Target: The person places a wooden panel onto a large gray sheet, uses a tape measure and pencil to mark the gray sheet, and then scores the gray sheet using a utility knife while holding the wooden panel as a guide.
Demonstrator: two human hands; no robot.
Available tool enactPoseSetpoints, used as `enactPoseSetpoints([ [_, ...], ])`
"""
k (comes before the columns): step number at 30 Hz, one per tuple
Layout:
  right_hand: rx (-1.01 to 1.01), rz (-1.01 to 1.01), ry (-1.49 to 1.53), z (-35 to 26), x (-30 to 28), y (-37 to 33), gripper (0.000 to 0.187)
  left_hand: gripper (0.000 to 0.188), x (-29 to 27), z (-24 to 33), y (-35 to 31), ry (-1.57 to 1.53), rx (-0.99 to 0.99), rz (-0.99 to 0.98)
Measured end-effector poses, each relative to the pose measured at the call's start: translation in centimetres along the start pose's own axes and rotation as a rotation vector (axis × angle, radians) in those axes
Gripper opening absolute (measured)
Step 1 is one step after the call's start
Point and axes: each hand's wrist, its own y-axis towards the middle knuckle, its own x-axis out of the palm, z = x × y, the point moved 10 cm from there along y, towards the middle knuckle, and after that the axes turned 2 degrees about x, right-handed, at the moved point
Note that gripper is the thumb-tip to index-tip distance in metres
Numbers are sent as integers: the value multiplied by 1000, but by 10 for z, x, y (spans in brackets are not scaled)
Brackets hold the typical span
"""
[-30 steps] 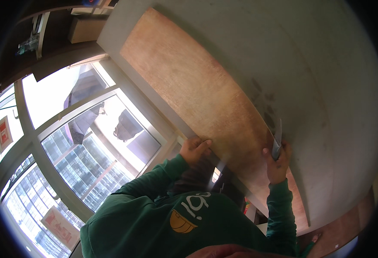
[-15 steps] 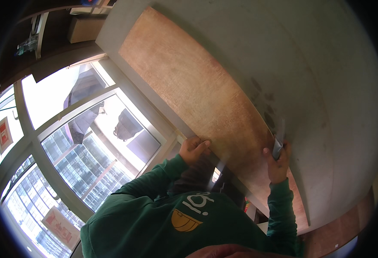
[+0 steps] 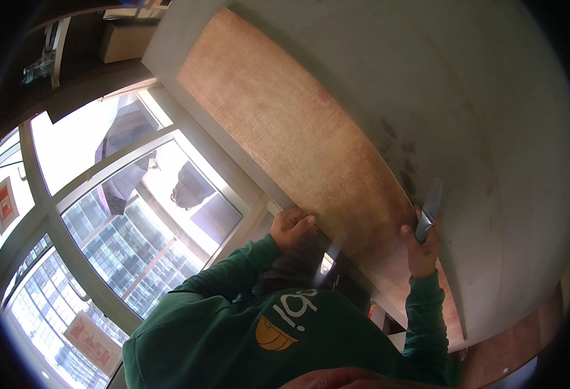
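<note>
A long, thin reddish-brown wooden board (image 3: 298,123) lies slantwise on a grey tabletop (image 3: 492,129). My left hand (image 3: 292,228) is closed at the board's near left edge, with its thumb on top and its fingers hidden underneath or behind. At the board's far right edge, my right hand (image 3: 421,253) grips a knife (image 3: 433,201) with a grey handle. Its blade points away from me, past the board and over the grey surface. My right thumb rests near the board's edge.
Dark smudges (image 3: 401,149) mark the grey surface beside the board. Glazed window frames (image 3: 148,214) stand close on my left. Dark shelving with a cardboard box (image 3: 128,43) is at the upper left. A brown board (image 3: 512,350) shows at the lower right.
My right hand has shifted slightly to the right, and the knife has swung outward, away from the board's edge. My left hand and the board stay about where they were.
</note>
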Motion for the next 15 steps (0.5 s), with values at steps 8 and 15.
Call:
enactPoseSetpoints([
  [8,24,2,22,6,-2,1,48,36,0,6,0,3,27,14],
  [15,-9,-8,-11,-2,-2,3,46,37,1,3,0,-28,26,8],
])
